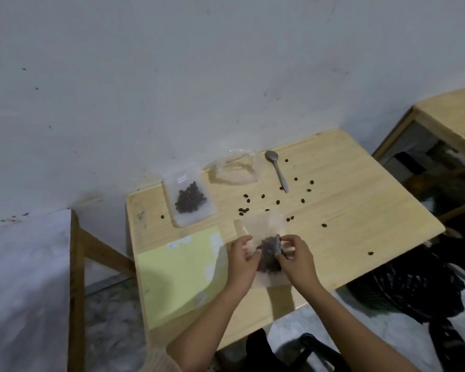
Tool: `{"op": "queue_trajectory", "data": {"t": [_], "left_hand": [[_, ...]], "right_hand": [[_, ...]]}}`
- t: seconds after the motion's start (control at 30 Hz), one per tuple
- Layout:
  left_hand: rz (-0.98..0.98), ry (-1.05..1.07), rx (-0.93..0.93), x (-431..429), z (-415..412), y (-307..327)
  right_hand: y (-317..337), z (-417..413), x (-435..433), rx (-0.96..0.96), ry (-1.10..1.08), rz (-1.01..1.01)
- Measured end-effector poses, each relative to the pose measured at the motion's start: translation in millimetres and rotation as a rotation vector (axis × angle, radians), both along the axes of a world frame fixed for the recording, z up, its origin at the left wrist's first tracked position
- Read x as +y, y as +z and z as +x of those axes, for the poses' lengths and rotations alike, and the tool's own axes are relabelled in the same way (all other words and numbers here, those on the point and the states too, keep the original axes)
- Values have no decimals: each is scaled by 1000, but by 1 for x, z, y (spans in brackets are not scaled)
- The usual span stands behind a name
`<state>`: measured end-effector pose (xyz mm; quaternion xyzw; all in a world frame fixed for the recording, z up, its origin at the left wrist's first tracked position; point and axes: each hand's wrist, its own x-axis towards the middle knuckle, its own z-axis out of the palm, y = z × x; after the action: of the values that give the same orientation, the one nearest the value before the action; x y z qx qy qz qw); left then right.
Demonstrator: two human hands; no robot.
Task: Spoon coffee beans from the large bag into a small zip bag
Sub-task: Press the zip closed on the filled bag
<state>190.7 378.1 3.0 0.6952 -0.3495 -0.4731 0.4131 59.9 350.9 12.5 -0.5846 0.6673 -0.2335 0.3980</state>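
Partly hidden between both hands, the small zip bag (269, 249) sits at the near middle of the surface (360, 210). Its clear plastic is blurred and hard to trace. The upper part stands out pale above the fingers, and its zip edge cannot be made out. A dark clump of coffee beans (269, 260) shows through it, low down between the palms. The left hand (242, 261) has curled fingers grasping the bag's left side. The right hand (295, 260) pinches the right side with thumb and fingertips.

Loose beans (263, 196) lie scattered over the wood beyond the hands, and one lies well off to the right. A metal spoon (277, 173) lies flat near the wall, bowl pointing away. Beside it on the left is a crumpled clear bag (235, 170), and I cannot tell what is inside it. Further left a second zip bag (189, 202) lies flat with beans heaped inside. Its label is too blurred to read. A yellow sheet (180, 272) lies just beside the left hand, with illegible white patches on it.
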Motion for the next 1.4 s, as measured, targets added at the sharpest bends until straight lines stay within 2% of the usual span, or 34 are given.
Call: {"op": "queue_trajectory", "data": {"t": [0.1,0.27,0.43,0.53,0.63,0.73,0.83,1.0,1.1,1.27,1.4], "left_hand": [[-52,135,54,-5,27,15],[-127,188,142,9,93,31],[-149,342,162,38,146,39],[-176,499,108,61,169,36],[-164,615,93,80,183,29],[-150,641,79,92,193,20],[-148,653,58,101,195,14],[-116,607,77,111,200,6],[-114,579,108,115,204,7],[-170,552,195,116,209,19],[-232,592,337,111,207,39]], "right_hand": [[15,21,-9,-143,94,11],[32,70,-7,-304,320,64],[30,112,9,-381,458,91],[18,121,18,-313,558,66],[4,120,26,-128,827,-10],[-6,123,33,-14,1020,-80],[-17,126,38,-9,1093,-88],[-26,126,39,32,1074,-98],[-25,129,44,-26,1026,-103],[-6,143,38,-191,699,134],[32,169,24,-363,526,125]]}}
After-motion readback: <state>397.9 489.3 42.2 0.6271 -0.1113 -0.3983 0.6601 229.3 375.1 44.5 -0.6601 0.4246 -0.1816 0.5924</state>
